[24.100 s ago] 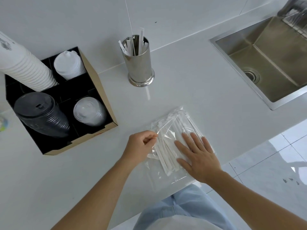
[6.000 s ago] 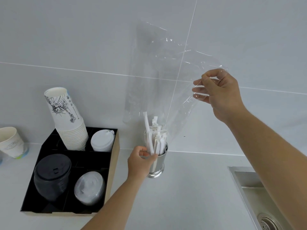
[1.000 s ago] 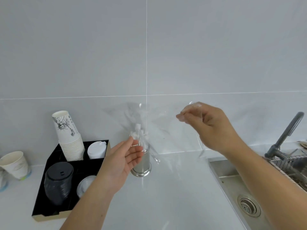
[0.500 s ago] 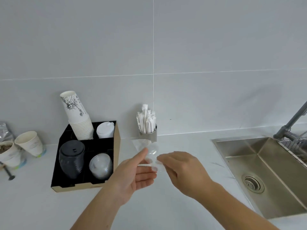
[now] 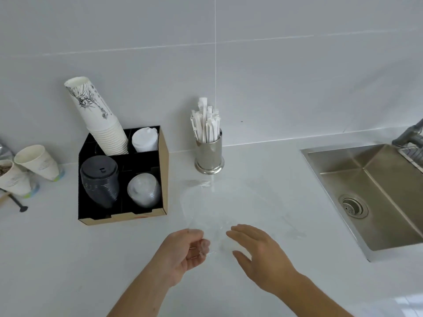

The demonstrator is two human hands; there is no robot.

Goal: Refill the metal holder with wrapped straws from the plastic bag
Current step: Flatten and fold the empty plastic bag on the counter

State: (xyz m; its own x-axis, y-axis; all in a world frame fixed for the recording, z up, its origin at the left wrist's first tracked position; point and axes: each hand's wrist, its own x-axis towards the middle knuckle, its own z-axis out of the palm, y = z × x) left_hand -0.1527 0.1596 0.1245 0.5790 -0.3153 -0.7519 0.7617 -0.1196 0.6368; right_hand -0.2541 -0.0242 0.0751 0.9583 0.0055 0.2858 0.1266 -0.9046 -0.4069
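The metal holder (image 5: 209, 154) stands by the back wall, packed with white wrapped straws (image 5: 206, 124) that stick out of its top. The clear plastic bag (image 5: 219, 207) lies limp and hard to see on the white counter in front of the holder, with no straws visible in it. My left hand (image 5: 183, 252) is at the bag's near edge, fingers curled around a bit of the film. My right hand (image 5: 258, 255) hovers just right of it, palm down and fingers spread, holding nothing.
A black cardboard organiser (image 5: 164, 170) at the left holds a tilted stack of paper cups (image 5: 98, 120) and stacks of lids. Loose paper cups (image 5: 37, 162) sit at the far left. A steel sink (image 5: 375, 193) is sunk into the counter at the right.
Both hands have dropped lower and closer to me. The bag, bunched between them half a second ago, now lies on the counter, and my right hand has let go of it.
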